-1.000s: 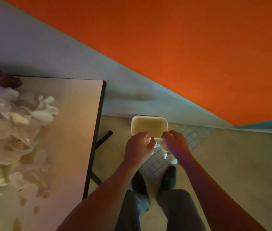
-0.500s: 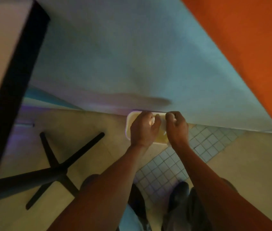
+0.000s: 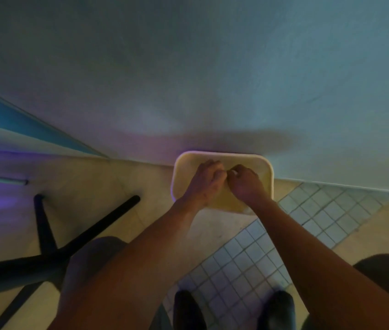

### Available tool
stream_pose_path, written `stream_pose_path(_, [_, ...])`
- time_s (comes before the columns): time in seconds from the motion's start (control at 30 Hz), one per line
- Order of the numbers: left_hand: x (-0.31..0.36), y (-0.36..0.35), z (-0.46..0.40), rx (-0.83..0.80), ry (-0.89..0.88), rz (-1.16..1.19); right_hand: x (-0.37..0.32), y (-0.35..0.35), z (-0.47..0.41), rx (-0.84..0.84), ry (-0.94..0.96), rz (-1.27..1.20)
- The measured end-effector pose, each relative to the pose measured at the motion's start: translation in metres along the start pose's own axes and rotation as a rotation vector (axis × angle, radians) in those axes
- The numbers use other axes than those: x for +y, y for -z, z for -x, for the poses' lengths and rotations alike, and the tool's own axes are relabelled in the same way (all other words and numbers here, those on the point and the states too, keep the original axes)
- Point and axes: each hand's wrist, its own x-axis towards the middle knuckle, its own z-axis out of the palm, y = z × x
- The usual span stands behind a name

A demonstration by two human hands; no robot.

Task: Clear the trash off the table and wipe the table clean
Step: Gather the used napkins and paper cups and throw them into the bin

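No readable text anywhere. Both hands over the cream trash bin (image 3: pixel 222 155) at frame center, against the wall. Left hand (image 3: pixel 206 181) and right hand (image 3: pixel 245 183) grip: fingers curled, knuckles touching; contents too blurred to tell. Versus 0.5 s ago: table edge gone from upper left, table base (image 3: pixel 53 248) remains lower left.

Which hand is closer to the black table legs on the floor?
Left. The left hand is over the bin's side nearer the table legs; the right hand is farther away.
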Motion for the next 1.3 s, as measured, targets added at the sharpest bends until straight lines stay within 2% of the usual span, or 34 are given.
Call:
stream_pose_path(0.23, [-0.029,-0.022,-0.039,-0.233,0.122,-0.211,0.017,-0.024,-0.048,-0.117,-0.226,0.092])
stream_pose_path(0.4, [-0.032,-0.028,-0.048,-0.348,0.174,-0.316,0.015,-0.024,-0.057,-0.178,-0.185,0.138])
stream_pose_path(0.57, [-0.038,-0.031,-0.048,-0.316,0.240,-0.355,0.026,-0.021,-0.051,-0.257,-0.108,0.257])
stream_pose_path(0.67, [-0.041,-0.030,-0.044,-0.348,0.251,-0.396,0.030,-0.023,-0.045,-0.235,-0.114,0.270])
stream_pose_path(0.8, [-0.035,-0.022,-0.030,-0.301,0.234,-0.371,0.021,-0.016,-0.034,-0.177,-0.140,0.228])
stream_pose_path(1.0, [0.030,0.010,0.026,-0.224,0.275,-0.470,-0.013,0.022,0.021,-0.061,-0.188,-0.006])
stream_pose_path(1.3, [0.165,0.106,0.143,-0.197,0.232,-0.454,-0.121,0.134,0.164,-0.032,-0.234,-0.114])
